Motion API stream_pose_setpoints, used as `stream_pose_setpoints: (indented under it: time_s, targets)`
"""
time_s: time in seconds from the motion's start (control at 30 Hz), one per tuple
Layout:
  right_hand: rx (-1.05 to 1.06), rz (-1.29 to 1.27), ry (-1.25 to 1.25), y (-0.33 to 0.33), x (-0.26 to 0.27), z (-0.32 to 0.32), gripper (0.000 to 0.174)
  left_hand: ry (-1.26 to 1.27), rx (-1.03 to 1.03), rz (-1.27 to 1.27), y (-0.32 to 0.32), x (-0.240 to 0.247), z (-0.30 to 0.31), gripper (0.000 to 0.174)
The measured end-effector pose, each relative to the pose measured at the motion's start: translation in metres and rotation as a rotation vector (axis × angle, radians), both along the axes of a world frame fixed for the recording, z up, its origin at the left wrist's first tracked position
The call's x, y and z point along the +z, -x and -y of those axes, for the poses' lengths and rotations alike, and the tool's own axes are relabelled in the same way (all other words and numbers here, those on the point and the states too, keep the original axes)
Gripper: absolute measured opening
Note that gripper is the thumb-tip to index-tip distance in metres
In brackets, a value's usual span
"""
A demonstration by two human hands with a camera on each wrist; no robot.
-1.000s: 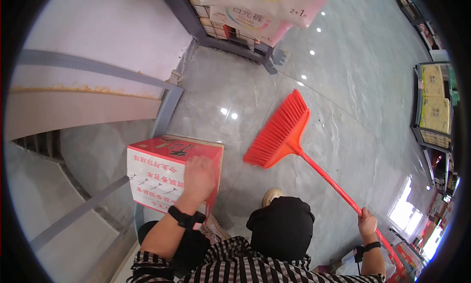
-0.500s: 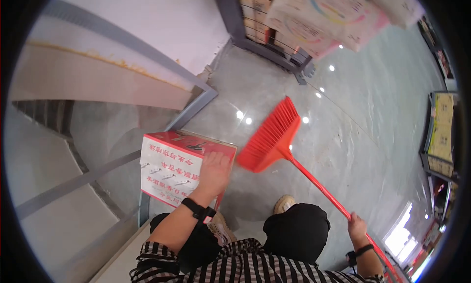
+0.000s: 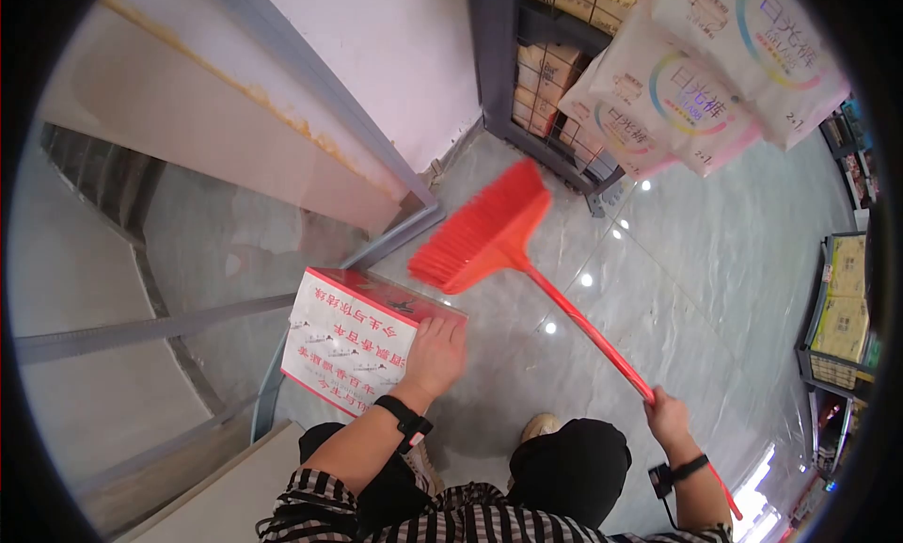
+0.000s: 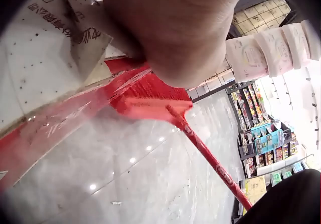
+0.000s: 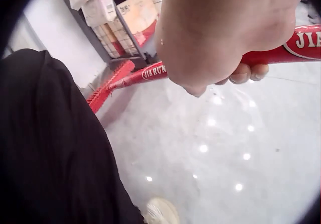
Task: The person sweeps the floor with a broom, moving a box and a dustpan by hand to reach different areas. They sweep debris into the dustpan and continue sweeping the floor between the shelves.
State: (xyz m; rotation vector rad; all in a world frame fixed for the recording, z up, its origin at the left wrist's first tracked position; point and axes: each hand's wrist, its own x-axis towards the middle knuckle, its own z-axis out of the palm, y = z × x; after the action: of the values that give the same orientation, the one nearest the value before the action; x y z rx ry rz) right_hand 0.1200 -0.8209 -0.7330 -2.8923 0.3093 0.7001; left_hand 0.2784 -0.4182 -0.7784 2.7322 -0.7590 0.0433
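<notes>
My left hand (image 3: 438, 359) grips the near right edge of a red and white cardboard box (image 3: 353, 347), its fingers lying over the red top side. In the left wrist view a torn flap (image 4: 90, 56) of the box shows beside the hand, and the fingers are mostly hidden. Around the red handle (image 3: 588, 331) of a broom, my right hand (image 3: 670, 417) has its fingers curled. The broom head (image 3: 484, 232) is just beyond the box, over the tiled floor, bristles pointing up and left. In the right wrist view the handle (image 5: 286, 50) passes beneath the palm.
Grey metal shelf framing (image 3: 376, 157) rises left of the broom head. Ahead stands a wire rack (image 3: 555, 82) hung with white and pink packs (image 3: 691, 96). Another rack with yellow packs (image 3: 840, 294) is at the right. Black-clad knees (image 3: 574, 468) are close below the hands.
The broom head has swept left and forward, toward the shelf corner past the box. The head view has turned, shifting the box and racks. Both hands keep their holds.
</notes>
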Motion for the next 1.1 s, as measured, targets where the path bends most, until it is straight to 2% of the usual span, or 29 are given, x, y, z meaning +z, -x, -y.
stream_pose_setpoints:
  time_s: [0.1, 0.17, 0.23, 0.27, 0.3, 0.5, 0.67, 0.77, 0.9, 0.97, 1.1]
  targets:
    - [0.154, 0.075, -0.072, -0.063, -0.020, -0.021, 0.024, -0.011, -0.004, -0.035, 0.000, 0.002, 0.000, 0.019]
    - [0.260, 0.128, -0.027, -0.098, -0.013, -0.028, 0.037, 0.027, -0.003, 0.003, -0.001, 0.002, 0.001, 0.012]
    - [0.306, 0.130, 0.007, -0.122, -0.008, -0.025, 0.041, 0.070, 0.003, 0.040, -0.002, 0.003, 0.003, 0.012]
    - [0.355, 0.125, 0.040, -0.130, -0.005, -0.025, 0.045, 0.041, 0.005, -0.005, -0.001, 0.002, 0.002, 0.013]
    - [0.353, 0.125, 0.042, -0.136, -0.001, -0.028, 0.045, 0.012, 0.007, -0.049, 0.000, 0.003, 0.001, 0.020]
    - [0.401, 0.165, 0.049, -0.125, 0.014, -0.014, 0.043, 0.045, 0.011, -0.013, -0.001, 0.009, 0.005, 0.019]
    - [0.372, 0.130, 0.119, -0.097, 0.051, 0.006, 0.041, 0.023, 0.013, -0.020, 0.000, 0.007, 0.003, 0.017]
    - [0.423, 0.219, 0.107, -0.104, 0.046, 0.012, 0.040, 0.006, 0.006, -0.029, 0.000, 0.007, 0.005, 0.016]
    - [0.518, 0.272, 0.086, -0.155, 0.028, 0.003, 0.039, -0.018, -0.004, -0.026, 0.000, 0.008, 0.006, 0.016]
    - [0.568, 0.222, 0.099, -0.173, 0.019, 0.005, 0.039, -0.018, -0.011, -0.021, 0.000, 0.009, 0.007, 0.015]
    - [0.539, 0.164, 0.122, -0.162, -0.004, 0.002, 0.039, 0.005, -0.001, -0.015, 0.000, 0.010, 0.008, 0.013]
